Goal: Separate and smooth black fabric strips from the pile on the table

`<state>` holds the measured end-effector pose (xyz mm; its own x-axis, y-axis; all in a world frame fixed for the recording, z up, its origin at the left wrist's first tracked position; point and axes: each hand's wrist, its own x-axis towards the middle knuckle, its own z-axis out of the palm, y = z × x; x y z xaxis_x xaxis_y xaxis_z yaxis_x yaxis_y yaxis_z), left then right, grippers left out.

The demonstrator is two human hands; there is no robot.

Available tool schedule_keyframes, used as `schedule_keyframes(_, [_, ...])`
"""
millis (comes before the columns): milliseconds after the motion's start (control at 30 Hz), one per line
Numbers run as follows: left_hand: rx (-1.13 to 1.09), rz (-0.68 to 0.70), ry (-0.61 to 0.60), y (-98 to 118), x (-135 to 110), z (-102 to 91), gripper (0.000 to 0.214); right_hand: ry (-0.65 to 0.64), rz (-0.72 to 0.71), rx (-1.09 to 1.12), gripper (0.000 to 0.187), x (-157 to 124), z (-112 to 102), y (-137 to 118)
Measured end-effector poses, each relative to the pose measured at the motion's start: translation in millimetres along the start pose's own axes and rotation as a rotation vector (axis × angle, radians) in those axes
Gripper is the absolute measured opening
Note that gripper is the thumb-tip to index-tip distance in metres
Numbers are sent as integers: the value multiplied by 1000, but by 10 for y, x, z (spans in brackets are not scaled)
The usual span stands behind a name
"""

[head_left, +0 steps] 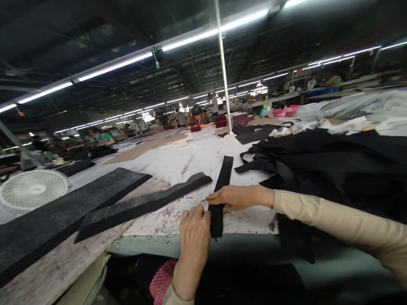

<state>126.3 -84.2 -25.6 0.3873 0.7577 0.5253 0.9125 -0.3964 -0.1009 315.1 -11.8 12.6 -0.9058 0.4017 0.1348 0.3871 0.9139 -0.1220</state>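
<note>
Apparently midway, the half-open right hand (239, 197) and curled left hand (195, 227) (grips unclear) work a black strip (223, 173), a cloth pile (328, 162) remaining.

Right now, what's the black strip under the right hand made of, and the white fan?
The black strip looks like matte cloth, maybe felt: flat, no shine. The white fan seems smooth plastic, or perhaps painted metal: pale, curved ribs.

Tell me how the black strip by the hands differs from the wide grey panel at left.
The strip looks black all over; the panel is mottled grey with a black edge. The strip is narrow; the panel is much wider. The right hand lies over the strip; the panel is untouched. Both are long, flat pieces.
</note>
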Motion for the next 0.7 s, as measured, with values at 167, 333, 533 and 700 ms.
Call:
schedule_keyframes(167, [-340,-243,105,-109,-182,32,25,-35,-7,24,66,2,27,42])
schedule_keyframes(333, [-406,-336,166,-80,-292,56,15,-20,-11,60,74,-8,54,94])
schedule_keyframes(533, [-179,-168,301,18,-342,55,19,-122,19,107,77,-12,-70,16])
schedule_keyframes(700, [-124,-70,339,-48,-393,96,18,-210,56,60,79,-17,-125,-107])
